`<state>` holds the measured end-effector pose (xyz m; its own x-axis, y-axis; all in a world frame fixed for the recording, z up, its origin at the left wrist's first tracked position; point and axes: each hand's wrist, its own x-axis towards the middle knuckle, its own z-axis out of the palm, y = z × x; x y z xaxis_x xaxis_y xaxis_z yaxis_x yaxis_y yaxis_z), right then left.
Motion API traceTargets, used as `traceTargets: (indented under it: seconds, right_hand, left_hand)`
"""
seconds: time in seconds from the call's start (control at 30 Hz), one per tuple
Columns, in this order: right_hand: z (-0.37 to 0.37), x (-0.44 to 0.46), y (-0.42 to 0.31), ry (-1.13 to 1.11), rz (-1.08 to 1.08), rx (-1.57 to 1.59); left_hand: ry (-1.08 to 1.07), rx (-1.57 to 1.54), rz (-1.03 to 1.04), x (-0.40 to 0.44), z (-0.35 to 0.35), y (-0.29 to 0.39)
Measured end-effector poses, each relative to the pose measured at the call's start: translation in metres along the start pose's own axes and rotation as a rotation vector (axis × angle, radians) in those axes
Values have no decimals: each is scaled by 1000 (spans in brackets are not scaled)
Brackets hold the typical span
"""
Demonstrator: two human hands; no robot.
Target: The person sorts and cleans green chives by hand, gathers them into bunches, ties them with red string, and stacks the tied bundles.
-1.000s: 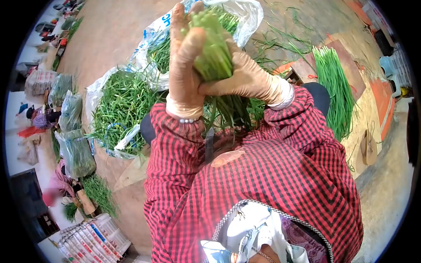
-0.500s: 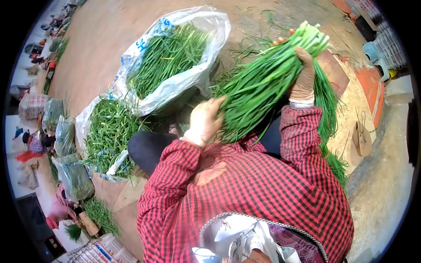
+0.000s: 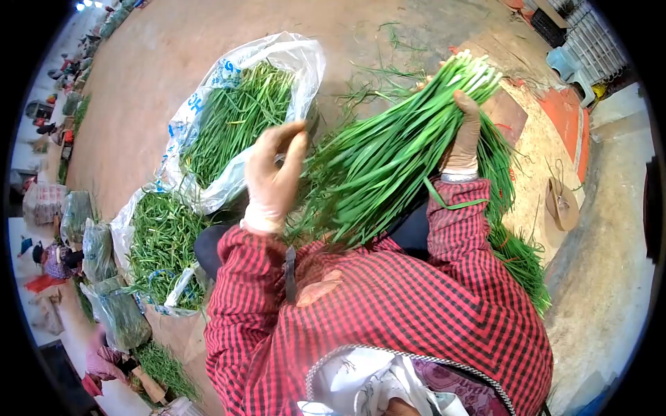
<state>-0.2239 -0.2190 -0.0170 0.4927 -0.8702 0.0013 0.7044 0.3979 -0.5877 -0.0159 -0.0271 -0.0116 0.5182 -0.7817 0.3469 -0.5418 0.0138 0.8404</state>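
Observation:
A thick bunch of garlic chives slants in front of me, pale stem ends up to the right, green leaf tips down to the left. My right hand, gloved, is wrapped round it below the stem ends. Left of the leaves, my gloved left hand is raised apart from the bunch. Its thumb and forefinger tips meet in a pinch; anything between them is too small to make out. Behind that hand stands a white plastic bag of chives, and beside it a second bag holds cut leaf scraps.
More chives lie by my right sleeve. A sandal-like tan object is on the floor at right, with a light-blue stool and crates beyond. Filled clear bags and another person are at left.
My left hand has moved left and up, away from the leaf tips, its fingers now pinched. The bunch stays in my right hand; the whole view has shifted slightly.

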Motion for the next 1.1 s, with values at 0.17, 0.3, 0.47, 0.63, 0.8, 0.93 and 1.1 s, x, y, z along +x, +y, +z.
traceTargets:
  seconds: [0.17,0.3,0.47,0.63,0.8,0.93,1.1]
  right_hand:
    - [15,-3,21,-118,14,-64]
    - [20,-9,9,5,31,-60]
    - [-14,1,3,-63,-6,-49]
    - [-24,-1,-15,-51,-4,-15]
    - [-33,1,-15,53,0,-27]
    - [-43,4,-48,299,-367,-202]
    - [-88,-20,-131,223,-518,-89]
  left_hand:
    - [-23,273,507,28,48,74]
    - [-415,410,809,-3,77,79]
    - [-637,367,945,-71,99,8]
    - [-1167,220,-18,-79,35,2]
    - [-471,-299,-526,-41,-26,-26]
    - [-72,-324,-550,-15,-58,-38]
    - [-136,-496,-668,-9,-36,-71]
